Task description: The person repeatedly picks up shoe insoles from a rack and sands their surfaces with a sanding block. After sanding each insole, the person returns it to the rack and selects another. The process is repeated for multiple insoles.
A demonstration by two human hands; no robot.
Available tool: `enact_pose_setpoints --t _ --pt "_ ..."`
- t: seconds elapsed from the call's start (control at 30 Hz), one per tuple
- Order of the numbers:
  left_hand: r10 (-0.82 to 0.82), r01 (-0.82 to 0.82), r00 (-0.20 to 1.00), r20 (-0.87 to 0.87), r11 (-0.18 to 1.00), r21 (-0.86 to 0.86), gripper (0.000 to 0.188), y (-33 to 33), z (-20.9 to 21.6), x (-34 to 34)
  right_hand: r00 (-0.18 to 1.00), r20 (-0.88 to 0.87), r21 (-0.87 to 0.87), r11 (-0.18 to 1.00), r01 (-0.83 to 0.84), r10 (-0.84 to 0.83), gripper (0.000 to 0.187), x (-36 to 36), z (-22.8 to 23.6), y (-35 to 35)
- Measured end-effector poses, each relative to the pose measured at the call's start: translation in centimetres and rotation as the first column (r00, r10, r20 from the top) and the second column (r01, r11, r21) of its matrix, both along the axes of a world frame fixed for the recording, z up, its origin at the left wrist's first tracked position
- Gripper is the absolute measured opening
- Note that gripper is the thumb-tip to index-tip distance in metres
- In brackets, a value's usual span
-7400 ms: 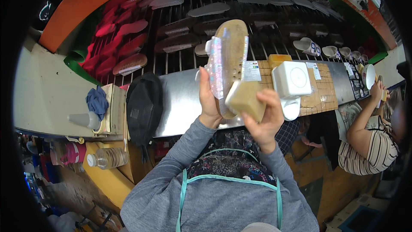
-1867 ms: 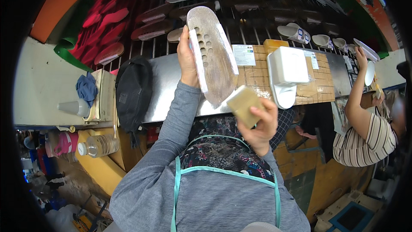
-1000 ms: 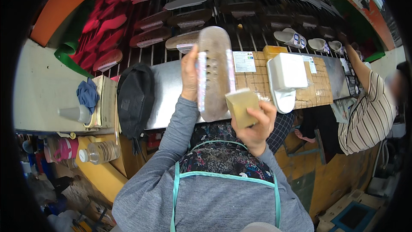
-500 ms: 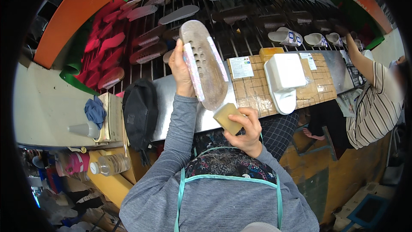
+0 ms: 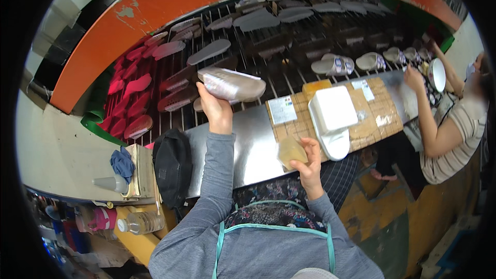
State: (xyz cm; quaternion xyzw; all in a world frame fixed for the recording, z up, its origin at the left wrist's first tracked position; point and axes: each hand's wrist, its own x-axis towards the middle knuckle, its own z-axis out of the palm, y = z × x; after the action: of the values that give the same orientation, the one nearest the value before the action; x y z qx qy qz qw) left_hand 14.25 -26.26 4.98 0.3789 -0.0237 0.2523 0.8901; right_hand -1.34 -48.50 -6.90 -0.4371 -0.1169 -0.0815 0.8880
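Observation:
My left hand (image 5: 218, 109) holds a shoe sole (image 5: 232, 84) up in front of a slatted rack of soles. It is tilted, lies crosswise and is smeared by motion; a pale strip runs along its upper edge. In my right hand (image 5: 310, 168), a yellowish translucent block (image 5: 293, 152) is gripped between thumb and fingers, apart from the sole. Just past the block stands a white plastic box (image 5: 335, 107) on a white base, on cardboard wrapped in clear film (image 5: 381, 107).
Grey and red-lit soles (image 5: 138, 83) fill the slatted rack under an orange arch (image 5: 124, 15). A black bag (image 5: 173, 168) sits at the left of the metal table (image 5: 253, 157). At the right, a person in a striped shirt (image 5: 448, 147) reaches toward strapped sandals (image 5: 370, 62).
My left hand has tipped the sole from upright to crosswise. My right hand has drawn the block away from the sole's lower end, to the right. The co-worker's second hand has risen.

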Motion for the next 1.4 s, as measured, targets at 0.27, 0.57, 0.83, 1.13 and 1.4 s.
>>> enact_pose_setpoints --t 0.27,0.57,0.83,1.13,1.4 --pt "-0.136 0.179 0.946 -0.295 0.976 0.123 0.009 -5.7 -6.7 9.0 0.957 -0.055 0.496 0.84 -0.221 0.284 0.07 2.4 -3.0 -3.3" --pt "0.457 0.098 0.838 -0.298 0.411 0.906 0.016 -8.2 -8.8 11.6 0.959 -0.011 0.46 0.853 -0.247 0.284 0.071 2.2 -3.2 -3.3" --pt "-0.313 0.397 0.895 -0.317 0.238 0.886 0.032 -20.8 -6.0 14.1 0.95 0.006 0.474 0.835 -0.279 0.313 0.074 2.1 -3.8 -3.4" --pt "-0.284 0.563 0.808 -0.516 0.114 0.819 0.062 -26.7 -8.4 20.4 0.956 -0.024 0.398 0.88 -0.258 0.291 0.079 1.8 -4.7 -3.7" --pt "-0.649 0.647 0.733 -0.203 0.572 0.504 0.035 -16.3 -1.8 8.1 0.977 0.025 0.401 0.893 -0.206 0.214 0.077 0.9 -3.5 -3.0"
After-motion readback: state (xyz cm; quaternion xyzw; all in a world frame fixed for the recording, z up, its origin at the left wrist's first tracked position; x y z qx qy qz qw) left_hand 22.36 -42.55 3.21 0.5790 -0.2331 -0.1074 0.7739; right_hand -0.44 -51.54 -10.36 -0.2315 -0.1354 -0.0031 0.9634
